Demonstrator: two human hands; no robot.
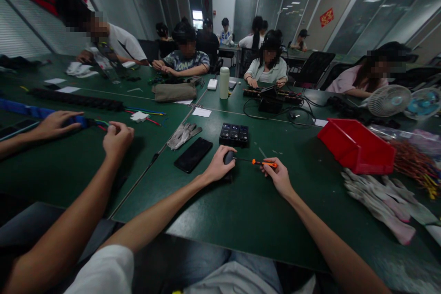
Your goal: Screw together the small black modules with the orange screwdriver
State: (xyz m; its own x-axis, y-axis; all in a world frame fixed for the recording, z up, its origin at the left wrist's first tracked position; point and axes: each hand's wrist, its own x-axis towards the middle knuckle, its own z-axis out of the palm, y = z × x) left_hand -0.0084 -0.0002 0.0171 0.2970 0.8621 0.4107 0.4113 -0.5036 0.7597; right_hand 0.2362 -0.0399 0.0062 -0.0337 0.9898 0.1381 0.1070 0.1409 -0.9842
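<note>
Over the green table [255, 206], my left hand [217, 165] is closed around a small dark grey block-like part [228, 157], its exact kind hard to make out. My right hand [279, 178] grips the orange handle of a screwdriver [269, 164]. The screwdriver's thin shaft points left, its tip at the part's right side; whether it sits in a screw does not show. Just beyond my left hand stands a black module with three sections [234, 134]. A black smartphone [193, 155] lies to the left of that hand.
Grey work gloves [183, 135] lie behind the phone. At right are a red bin [356, 147], more gloves [379, 204] and bundled wires [416, 163]. A co-worker's hand [118, 140] handles wiring at left. Farther back stands a pale green bottle [223, 83]; several people sit around.
</note>
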